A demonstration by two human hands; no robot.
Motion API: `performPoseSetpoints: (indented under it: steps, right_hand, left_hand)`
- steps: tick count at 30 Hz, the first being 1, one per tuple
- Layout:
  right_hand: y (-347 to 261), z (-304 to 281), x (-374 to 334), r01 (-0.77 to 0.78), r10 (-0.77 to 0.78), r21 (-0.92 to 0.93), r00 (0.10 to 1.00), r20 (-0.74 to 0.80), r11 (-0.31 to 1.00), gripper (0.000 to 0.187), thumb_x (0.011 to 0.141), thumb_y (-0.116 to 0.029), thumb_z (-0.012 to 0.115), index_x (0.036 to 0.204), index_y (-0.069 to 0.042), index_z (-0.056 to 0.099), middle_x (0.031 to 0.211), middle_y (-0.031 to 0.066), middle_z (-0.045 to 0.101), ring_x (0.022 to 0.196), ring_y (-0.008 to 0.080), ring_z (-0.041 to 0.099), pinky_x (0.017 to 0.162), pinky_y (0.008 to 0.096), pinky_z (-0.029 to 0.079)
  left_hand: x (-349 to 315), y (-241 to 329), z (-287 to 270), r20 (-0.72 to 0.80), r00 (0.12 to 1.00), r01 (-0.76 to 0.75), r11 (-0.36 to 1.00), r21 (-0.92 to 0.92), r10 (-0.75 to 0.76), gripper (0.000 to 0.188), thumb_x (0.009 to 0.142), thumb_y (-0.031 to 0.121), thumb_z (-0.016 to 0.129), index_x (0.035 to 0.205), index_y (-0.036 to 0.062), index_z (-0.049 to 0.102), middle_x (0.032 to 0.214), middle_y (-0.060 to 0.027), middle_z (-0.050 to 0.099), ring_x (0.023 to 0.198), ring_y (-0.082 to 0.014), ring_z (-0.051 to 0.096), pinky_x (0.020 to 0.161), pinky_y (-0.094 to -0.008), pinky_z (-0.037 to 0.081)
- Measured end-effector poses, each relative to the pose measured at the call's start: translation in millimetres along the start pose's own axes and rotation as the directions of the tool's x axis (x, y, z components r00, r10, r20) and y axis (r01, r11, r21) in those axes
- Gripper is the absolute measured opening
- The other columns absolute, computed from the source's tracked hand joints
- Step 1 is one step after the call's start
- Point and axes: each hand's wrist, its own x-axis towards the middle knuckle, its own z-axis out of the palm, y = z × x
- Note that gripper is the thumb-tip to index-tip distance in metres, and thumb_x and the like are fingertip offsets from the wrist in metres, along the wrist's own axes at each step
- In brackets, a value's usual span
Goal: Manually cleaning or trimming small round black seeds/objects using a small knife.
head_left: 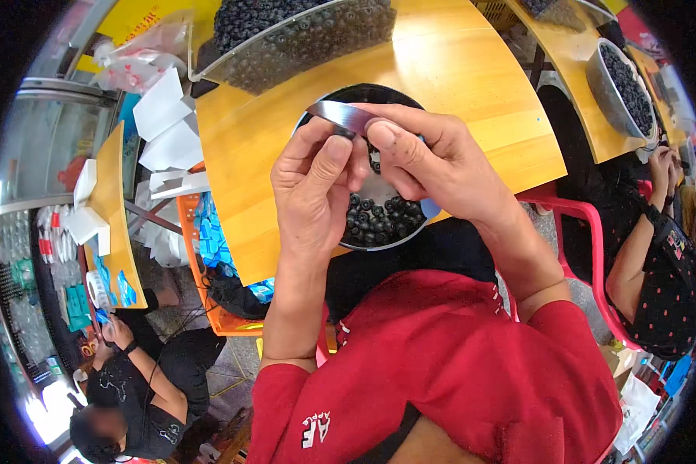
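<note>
Above a round bowl point(398, 245), my two hands meet. My right hand point(433, 151) is closed around a small knife point(340, 114), its thumb pressed along the shiny curved blade, which points left. My left hand point(313, 170) is closed in a pinch just under the blade. A dark bit shows between its fingertips, mostly hidden by the blade and thumb; it looks like one of the small round black pieces. Inside the bowl lie many such glossy round black pieces point(379, 220), like beads or berries, some with a pale spot. My hands cover the bowl's middle.
A clear box point(309, 46) of the same dark pieces stands on the wooden table point(472, 69). At right, another person point(642, 255) sits by a large bowl point(599, 77). An orange crate point(189, 232) with blue packets is at left; another person point(155, 379) sits lower left.
</note>
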Motion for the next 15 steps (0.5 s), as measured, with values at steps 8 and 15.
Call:
performPoseSetpoints:
  steps: [8, 15]
  right_hand:
    - [4.8, -2.5, 2.5, -0.045, 0.045, 0.021, 0.999, -0.025, 0.999, 0.035, 0.097, -0.025, 0.044, 0.122, -0.001, 0.052, 0.053, -0.0056, 0.041, 0.042, 0.0007, 0.032, 0.039, 0.0185, 0.023]
    - [-4.8, 2.5, 0.0, -0.06, 0.059, 0.053, 0.998, 0.016, 0.997, 0.036, 0.097, -0.025, 0.045, 0.123, -0.001, 0.051, 0.053, -0.0052, 0.043, 0.042, 0.0008, 0.033, 0.039, 0.0185, 0.024]
  left_hand:
    - [1.1, 2.8, -2.6, 0.033, 0.999, 0.018, 1.0, -0.02, -0.018, 0.022, 0.087, 0.009, 0.06, 0.108, 0.0045, 0.062, 0.081, -0.0084, 0.061, 0.064, -0.0132, 0.053, 0.052, -0.0208, 0.04]
    - [-2.0, 2.9, 0.6, -0.048, 0.997, 0.052, 0.999, -0.007, -0.052, 0.022, 0.087, 0.009, 0.06, 0.109, 0.0063, 0.062, 0.082, -0.0089, 0.062, 0.065, -0.0133, 0.054, 0.053, -0.0211, 0.041]
